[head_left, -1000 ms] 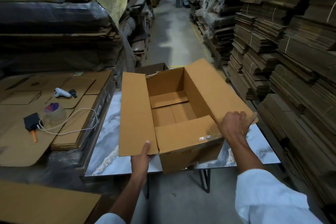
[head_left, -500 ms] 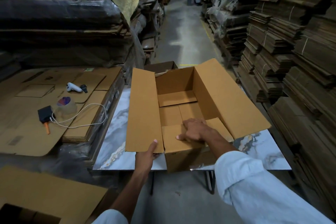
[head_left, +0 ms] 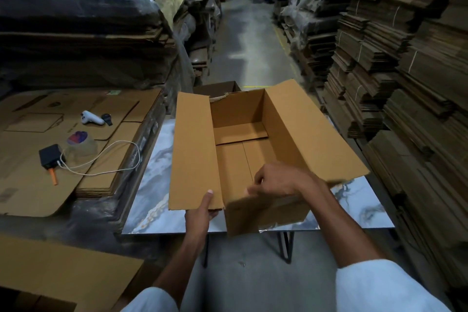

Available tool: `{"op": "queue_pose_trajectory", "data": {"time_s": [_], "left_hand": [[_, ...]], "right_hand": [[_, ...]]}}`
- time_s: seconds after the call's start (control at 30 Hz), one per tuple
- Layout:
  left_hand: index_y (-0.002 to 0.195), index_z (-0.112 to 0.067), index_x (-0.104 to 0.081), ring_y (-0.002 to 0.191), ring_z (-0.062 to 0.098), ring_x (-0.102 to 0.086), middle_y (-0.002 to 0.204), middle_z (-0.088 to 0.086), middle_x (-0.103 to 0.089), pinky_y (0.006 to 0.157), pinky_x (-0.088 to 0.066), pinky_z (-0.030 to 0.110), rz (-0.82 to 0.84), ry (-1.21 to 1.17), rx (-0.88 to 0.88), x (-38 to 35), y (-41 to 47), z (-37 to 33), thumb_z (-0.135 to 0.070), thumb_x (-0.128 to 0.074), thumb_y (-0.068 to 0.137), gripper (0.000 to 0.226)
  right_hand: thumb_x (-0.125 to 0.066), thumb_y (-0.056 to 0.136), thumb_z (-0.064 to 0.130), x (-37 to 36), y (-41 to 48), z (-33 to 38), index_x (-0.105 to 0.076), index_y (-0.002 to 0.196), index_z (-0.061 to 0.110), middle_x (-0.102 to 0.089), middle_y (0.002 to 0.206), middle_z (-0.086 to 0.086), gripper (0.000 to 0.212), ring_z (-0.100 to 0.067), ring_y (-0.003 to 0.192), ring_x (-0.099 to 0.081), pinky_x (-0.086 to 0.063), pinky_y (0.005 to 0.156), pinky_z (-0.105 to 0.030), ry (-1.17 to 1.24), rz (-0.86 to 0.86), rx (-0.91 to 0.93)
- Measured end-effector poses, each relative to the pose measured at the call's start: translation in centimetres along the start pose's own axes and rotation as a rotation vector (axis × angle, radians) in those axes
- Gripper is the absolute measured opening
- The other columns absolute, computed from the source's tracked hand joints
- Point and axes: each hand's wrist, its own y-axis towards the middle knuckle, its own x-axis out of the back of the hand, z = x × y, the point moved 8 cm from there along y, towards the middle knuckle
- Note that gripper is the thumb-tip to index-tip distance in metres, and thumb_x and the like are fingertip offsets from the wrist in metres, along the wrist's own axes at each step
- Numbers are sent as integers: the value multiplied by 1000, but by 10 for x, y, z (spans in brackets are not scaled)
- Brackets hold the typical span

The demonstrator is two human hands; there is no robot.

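Left of marble-patterned table [head_left: 152, 180]: flat cardboard stack [head_left: 30, 185], print too blurred to read. On the table, at its near edge: open cardboard box [head_left: 286, 134]. Round near end flap [head_left: 266, 213], curled right hand [head_left: 281, 180]; on left flap [head_left: 195, 154], pinching left hand [head_left: 201, 213]. Left of the table too: tape roll [head_left: 81, 144].

One wide-angle camera, worn on the head, looks forward and down from close above the open brown cardboard box [head_left: 243, 159] on the marble-patterned table [head_left: 152, 185]; the grey concrete aisle [head_left: 253, 40] recedes straight ahead.

box [head_left: 243, 159] on table [head_left: 152, 185], tape roll [head_left: 81, 145] left
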Motion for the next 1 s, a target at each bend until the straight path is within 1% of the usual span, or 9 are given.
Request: {"op": "queue_pose_trajectory", "data": {"time_s": [0.07, 0.13, 0.3, 0.37, 0.53, 0.67, 0.83, 0.93, 1.0], "left_hand": [[146, -19, -44, 110, 31, -67, 132, 4, -63, 92, -58, 53, 3, 1, -12, -1, -1, -2, -38, -76, 87, 70], [145, -18, -46, 108, 29, -69, 131, 3, -65, 91, -59, 51, 13, 14, -23, -2, -3, -4, -39, -76, 87, 69], [136, -16, -55, 103, 29, -71, 121, 2, -70, 91, -59, 49, 11, 13, -9, -5, -10, -8, -33, -76, 89, 54], [134, -13, -58, 101, 29, -72, 117, 3, -72, 92, -59, 49, 21, 16, -11, -4, -11, -10, -31, -74, 90, 50], [138, -17, -56, 111, 27, -68, 127, 4, -69, 98, -55, 49, 100, 17, -36, -4, -17, -16, -30, -74, 90, 53], [130, -15, -65, 112, 28, -69, 122, 8, -73, 98, -55, 48, 167, 29, 17, 5, -18, -11, -59, -72, 78, 68], [136, -13, -60, 122, 27, -62, 130, 7, -67, 104, -47, 45, -7, -64, 14, 28, -23, -13, -54, -46, 100, 56], [145, -19, -51, 140, 25, -44, 151, 2, -50, 117, -32, 45, -116, -32, 14, 30, -20, -23, -50, -46, 102, 54], [146, -18, -50, 140, 24, -43, 152, 2, -49, 119, -31, 45, -103, -18, 45, 21, -15, -32, -50, -48, 102, 54]], "right_hand": [[-70, 82, 65, -23, -7, 0, -61, 136, 22, -65, 129, 0, 70, -21, 112, -61, -50, 95, -42, -96, 164, -53], [-73, 79, 66, -45, -3, 0, -55, 143, 21, -60, 138, -3, 80, -27, 118, -59, -50, 98, -46, -160, 184, -85], [-57, 92, 64, -72, 21, 18, -68, 113, 15, -63, 113, -10, 54, -25, 94, -62, -53, 81, -41, -90, 31, -31], [-59, 90, 60, -83, 30, 30, -66, 109, 15, -62, 111, -12, 50, -27, 94, -61, -51, 78, -40, -93, 4, -23], [-63, 90, 21, -97, 50, 50, -65, 95, 12, -68, 105, -13, 10, -32, 96, -66, -40, 73, -34, -151, -178, -62], [-54, 95, 16, -87, 50, 53, -67, 98, 9, -69, 100, -14, 15, -35, 93, -65, -44, 74, -35, -121, -287, -37], [-55, 96, 22, -57, 51, 48, -70, 87, 14, -70, 83, -4, 19, -25, 76, -67, -59, 76, -42, 54, -432, -9], [-61, 96, 25, -30, 50, 39, -71, 82, 13, -69, 75, -2, 21, -23, 70, -66, -58, 69, -41, 256, -516, 24], [-68, 92, 29, -8, 41, 33, -73, 81, 10, -71, 75, -3, 23, -26, 72, -68, -55, 68, -40, 448, -582, 75]]}}
